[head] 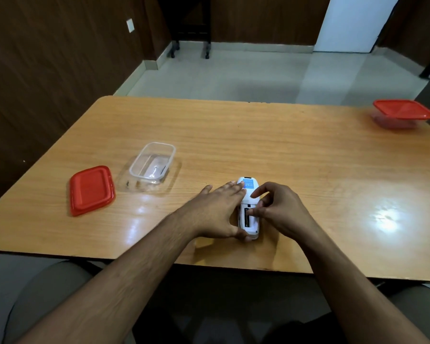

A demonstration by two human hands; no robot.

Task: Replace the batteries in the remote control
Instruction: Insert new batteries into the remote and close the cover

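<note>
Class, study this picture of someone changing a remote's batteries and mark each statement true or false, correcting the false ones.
1. The remote control lies on the table with its battery compartment open. True.
2. The left hand is lifted clear of the remote. False: it rests on it, fingers straight.
3. The clear container has its lid on. False: the red lid lies beside it.
4. The right hand has fingertips at the compartment. True.
5. A second, lidded container sits at the far right. True.

Dim room, overhead glare patches on the glossy table, soft focus, wide-angle bending at edges
</note>
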